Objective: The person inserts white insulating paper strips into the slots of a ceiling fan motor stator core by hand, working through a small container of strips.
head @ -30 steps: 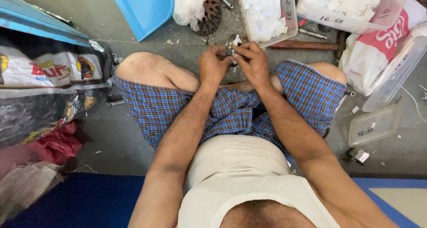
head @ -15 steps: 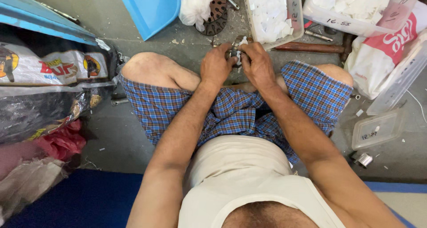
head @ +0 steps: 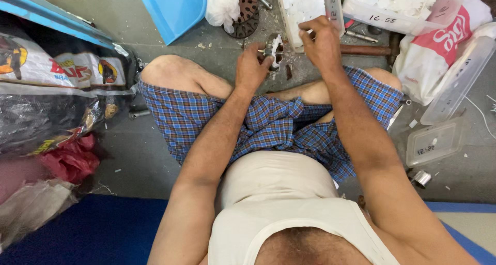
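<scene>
Left hand (head: 252, 68) fingers wrapped on a small white metal part (head: 273, 49), held above the floor (head: 144, 156) in front of the knees. Right hand (head: 321, 42) at the rim of the clear tray (head: 336, 6) of white pieces, fingers pinched narrow; can't tell if holding anything. Blue bin (head: 175, 6) lies left of it.

Small part (head: 273, 49) of dull grey metal, pinched in bare left hand (head: 253, 68). Clear, glossy plastic tub (head: 305, 9) of matt white pieces under right hand (head: 323, 42). Woven checked cotton shorts (head: 268, 125). Rough, stained concrete floor (head: 139, 161). Smooth blue plastic bin (head: 175, 6). Shiny printed plastic sack (head: 51, 89).
</scene>
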